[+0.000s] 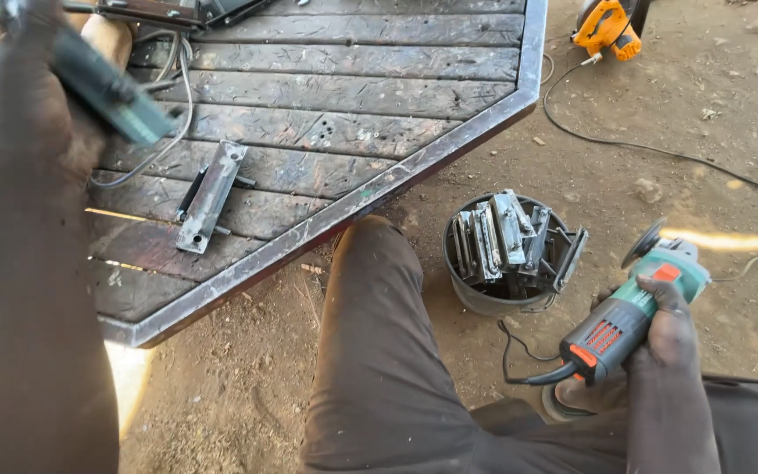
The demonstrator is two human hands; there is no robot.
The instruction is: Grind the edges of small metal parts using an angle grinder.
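My right hand (664, 329) grips a green and grey angle grinder (633, 307) with orange trim, held low at the right above the dirt, its disc pointing away from me. My left hand (28, 79) is raised at the top left and is closed around a blurred grey-green metal piece (111, 92). On the wooden worktable (353, 114) lies a flat steel latch part (210, 195), below and right of my left hand. My trousered knee (375, 290) sits between table and bucket.
A dark bucket (484, 294) holding several metal latch parts (511, 237) stands on the dirt beside my knee. The table has a steel edge frame (414, 167). An orange power tool (607, 26) and black cables (651, 145) lie on the ground at the top right.
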